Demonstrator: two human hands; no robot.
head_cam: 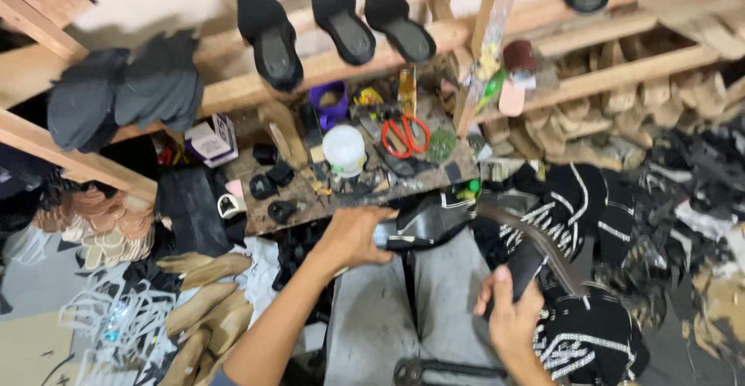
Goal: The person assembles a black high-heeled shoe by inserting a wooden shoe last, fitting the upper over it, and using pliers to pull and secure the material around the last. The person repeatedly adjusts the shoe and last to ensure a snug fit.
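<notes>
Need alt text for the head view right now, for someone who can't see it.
The left hand grips a black shoe at a cluttered wooden workbench, while the right hand holds a dark tool. Red-handled scissors lie on the bench below black pointed shoes on a wooden rack.

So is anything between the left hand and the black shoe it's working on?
Nothing visible: the left hand already grips the black shoe at the bench edge, while the right hand holds a dark tool beside it.

**Black shoe upper and dark tool at the cluttered surface**

A black shoe upper [423, 227] with pale trim lines lies on its side just below the surface's [310, 211] front edge, gripped at its left end. A dark, flat, blurred tool [526, 266] slants upward to its lower right, grasped from below.
</notes>
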